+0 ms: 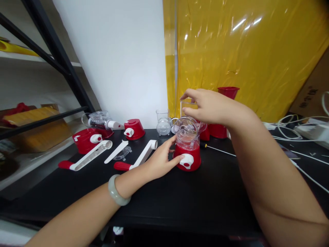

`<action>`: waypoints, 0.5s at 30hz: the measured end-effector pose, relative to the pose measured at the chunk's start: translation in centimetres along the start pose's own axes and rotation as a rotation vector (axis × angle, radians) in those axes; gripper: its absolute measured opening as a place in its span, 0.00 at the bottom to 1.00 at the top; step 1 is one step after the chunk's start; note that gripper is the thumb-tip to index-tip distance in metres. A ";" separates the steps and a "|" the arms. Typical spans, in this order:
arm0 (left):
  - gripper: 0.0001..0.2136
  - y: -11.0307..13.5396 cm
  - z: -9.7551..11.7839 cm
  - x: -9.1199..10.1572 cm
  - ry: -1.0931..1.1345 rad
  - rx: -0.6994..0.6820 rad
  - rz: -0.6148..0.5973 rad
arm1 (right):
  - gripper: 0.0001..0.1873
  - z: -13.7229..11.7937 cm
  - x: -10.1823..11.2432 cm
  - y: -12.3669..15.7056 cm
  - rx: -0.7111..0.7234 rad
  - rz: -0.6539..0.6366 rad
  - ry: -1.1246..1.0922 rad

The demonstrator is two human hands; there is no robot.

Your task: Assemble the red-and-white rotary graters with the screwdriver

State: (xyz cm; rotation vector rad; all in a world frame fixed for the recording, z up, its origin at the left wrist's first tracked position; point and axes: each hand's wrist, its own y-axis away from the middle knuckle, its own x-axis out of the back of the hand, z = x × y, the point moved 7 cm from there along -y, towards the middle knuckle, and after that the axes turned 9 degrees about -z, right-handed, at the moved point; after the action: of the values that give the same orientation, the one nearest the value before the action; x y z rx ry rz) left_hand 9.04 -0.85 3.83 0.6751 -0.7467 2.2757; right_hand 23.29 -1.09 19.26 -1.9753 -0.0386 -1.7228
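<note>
A rotary grater with a red base [195, 158], a white knob [186, 161] and a clear plastic body [188, 137] stands upright on the black table. My left hand [162, 157], with a pale bangle at its wrist, wraps the base from the left, its thumb by the knob. Over the top, my right hand [205, 104] curls its fingers around the rim of the clear feed chute [185, 104]. Left of my left hand lies a white crank handle [144, 154] with a red grip. Behind the grater stands another clear grater body [163, 123].
At left are a second crank handle [89, 156], a white strip [116, 152], a clear disc [123, 153], a spare red base [134, 129] and another grater [88, 139]. A screwdriver [218, 149] and white cables [285, 132] lie to the right.
</note>
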 end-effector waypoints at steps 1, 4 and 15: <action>0.33 0.0 0.0 0.0 -0.002 -0.002 0.004 | 0.24 0.0 0.1 0.2 -0.020 -0.020 0.018; 0.34 0.1 -0.2 0.0 -0.020 0.010 0.007 | 0.27 -0.2 0.3 0.7 -0.060 -0.067 0.094; 0.34 0.2 -0.5 0.0 -0.025 0.015 0.000 | 0.35 0.4 0.4 1.0 -0.050 -0.004 0.160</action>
State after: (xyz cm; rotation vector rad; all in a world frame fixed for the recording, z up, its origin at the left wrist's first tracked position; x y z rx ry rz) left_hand 8.80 -0.63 3.44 0.7115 -0.7424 2.2790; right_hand 24.13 -1.92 19.28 -1.8668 0.0567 -1.8958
